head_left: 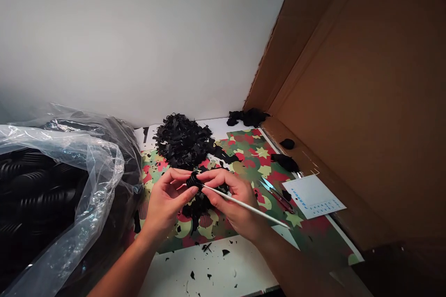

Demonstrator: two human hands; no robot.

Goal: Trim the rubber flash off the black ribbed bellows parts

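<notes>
Near the middle of the view, my left hand [169, 197] pinches a small black ribbed piece [193, 180] between thumb and fingers. My right hand [232, 197] holds a thin white stick [249, 208], its tip at the black piece and its far end pointing down to the right. The fingertips of both hands nearly meet at the piece. Behind them rises a pile of black scraps [183, 139], and more black scraps lie beneath my hands on the patterned red and green sheet [244, 144].
An open clear plastic bag [104, 162] of black ribbed pieces [38, 190] fills the left. Scissors [278, 196] and a white printed card [316, 196] lie at the right, beside a tall cardboard wall [362, 93]. Black clumps [249, 117] sit at the back.
</notes>
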